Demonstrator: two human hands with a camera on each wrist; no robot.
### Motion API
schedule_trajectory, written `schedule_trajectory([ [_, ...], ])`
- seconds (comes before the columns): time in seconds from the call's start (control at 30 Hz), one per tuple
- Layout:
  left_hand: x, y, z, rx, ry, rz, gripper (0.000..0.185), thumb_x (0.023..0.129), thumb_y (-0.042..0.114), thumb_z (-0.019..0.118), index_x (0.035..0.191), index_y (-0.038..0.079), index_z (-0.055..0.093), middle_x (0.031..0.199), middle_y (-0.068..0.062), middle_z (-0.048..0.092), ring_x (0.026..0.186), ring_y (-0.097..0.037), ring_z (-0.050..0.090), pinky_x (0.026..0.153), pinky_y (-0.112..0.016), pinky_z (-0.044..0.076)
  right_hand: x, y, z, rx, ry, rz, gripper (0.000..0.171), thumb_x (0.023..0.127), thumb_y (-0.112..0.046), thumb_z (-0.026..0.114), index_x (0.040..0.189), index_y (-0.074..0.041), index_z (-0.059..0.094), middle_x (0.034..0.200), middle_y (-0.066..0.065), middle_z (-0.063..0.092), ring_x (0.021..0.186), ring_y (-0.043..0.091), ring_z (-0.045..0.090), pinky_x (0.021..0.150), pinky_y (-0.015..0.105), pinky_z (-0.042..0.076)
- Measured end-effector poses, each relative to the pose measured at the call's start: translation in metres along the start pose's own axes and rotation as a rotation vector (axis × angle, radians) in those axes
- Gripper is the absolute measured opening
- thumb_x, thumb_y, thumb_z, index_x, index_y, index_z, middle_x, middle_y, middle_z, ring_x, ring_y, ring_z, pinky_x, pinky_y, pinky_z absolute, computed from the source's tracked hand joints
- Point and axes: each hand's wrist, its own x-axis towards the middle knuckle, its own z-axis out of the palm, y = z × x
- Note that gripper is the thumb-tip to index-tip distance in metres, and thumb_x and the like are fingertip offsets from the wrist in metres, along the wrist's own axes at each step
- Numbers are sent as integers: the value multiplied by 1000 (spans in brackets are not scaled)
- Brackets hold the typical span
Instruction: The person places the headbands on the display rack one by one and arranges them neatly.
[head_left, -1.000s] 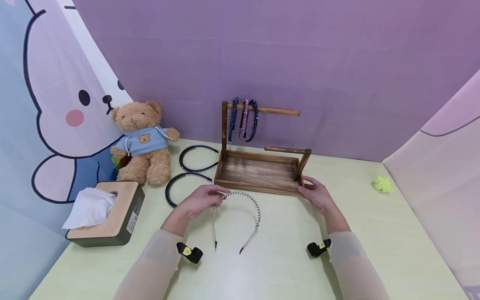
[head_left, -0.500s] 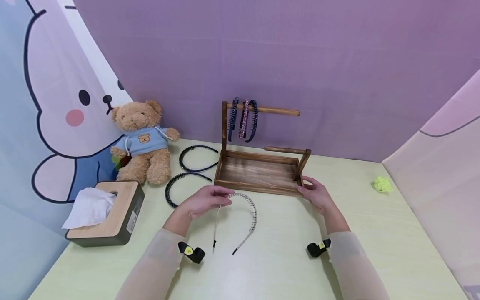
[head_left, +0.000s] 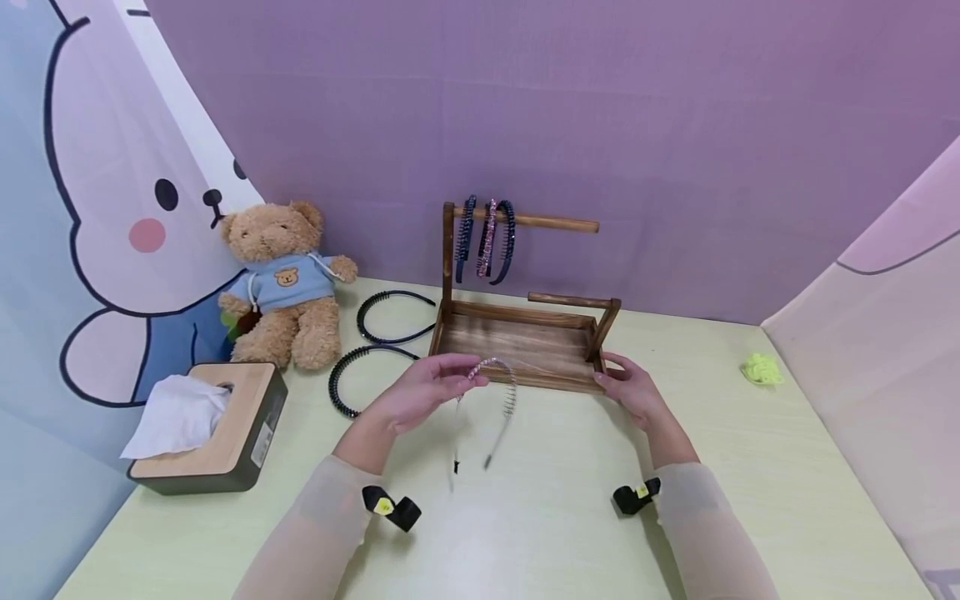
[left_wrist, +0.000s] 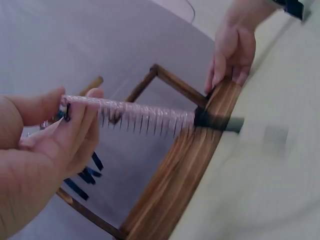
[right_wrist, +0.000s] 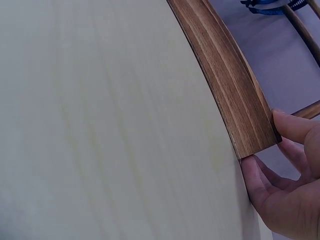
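We have the silver headband point(head_left: 491, 392) pinched near the top of its arch between thumb and fingers of our left hand point(head_left: 420, 392), lifted clear of the counter point(head_left: 750, 467), its two ends hanging down just in front of the wooden rack point(head_left: 517, 342). Our right hand point(head_left: 630, 387) grips the rack's near right corner, thumb under the edge and fingers curled round it.

To do this well, we judge we should keep the rack pinned so it cannot slide, hold the headband by the arch with its opening facing down, and bring it in from the free end of the upper bar point(head_left: 555, 222), clear of the three headbands point(head_left: 486, 237) already hanging there.

The head view alone gives us the layout: two black headbands point(head_left: 375, 337) lying flat by the teddy bear point(head_left: 283, 279) and the tissue box point(head_left: 217, 425). The left wrist view shows the comb teeth point(left_wrist: 145, 120) and black tip. The right wrist view shows our fingers point(right_wrist: 295, 127) wrapped on the corner.
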Motion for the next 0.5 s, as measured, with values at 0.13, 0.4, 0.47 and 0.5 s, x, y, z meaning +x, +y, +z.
schedule_trajectory([
  [0.13, 6, 4, 8, -10, 42, 49, 40, 85, -5, 56, 123, -9, 45, 110, -22, 57, 104, -30, 54, 93, -35, 38, 0, 0, 0, 2, -5, -7, 54, 89, -12, 58, 138, -8, 35, 126, 27, 40, 85, 14, 52, 73, 26, 46],
  [0.4, 19, -4, 18, 52, 88, 183, 40, 82, -8, 59, 120, -9, 48, 110, -22, 56, 103, -35, 54, 88, -38, 43, 0, 1, -1, 20, -5, -12, 55, 88, -11, 60, 137, -6, 35, 126, 28, 40, 85, 14, 53, 73, 25, 47],
  [0.47, 24, -6, 21, 82, 112, 221, 39, 81, -9, 59, 119, -9, 50, 106, -20, 57, 100, -36, 54, 85, -38, 46, 0, 1, -1, 17, -3, -14, 55, 88, -11, 60, 137, -6, 36, 127, 28, 40, 86, 14, 53, 73, 25, 47],
  [0.5, 27, -6, 22, 104, 128, 235, 39, 80, -10, 60, 118, -8, 51, 104, -18, 58, 98, -35, 54, 83, -37, 47, 0, 0, -1, 15, -5, -16, 55, 88, -11, 59, 137, -6, 35, 127, 28, 39, 87, 14, 53, 73, 24, 47],
])
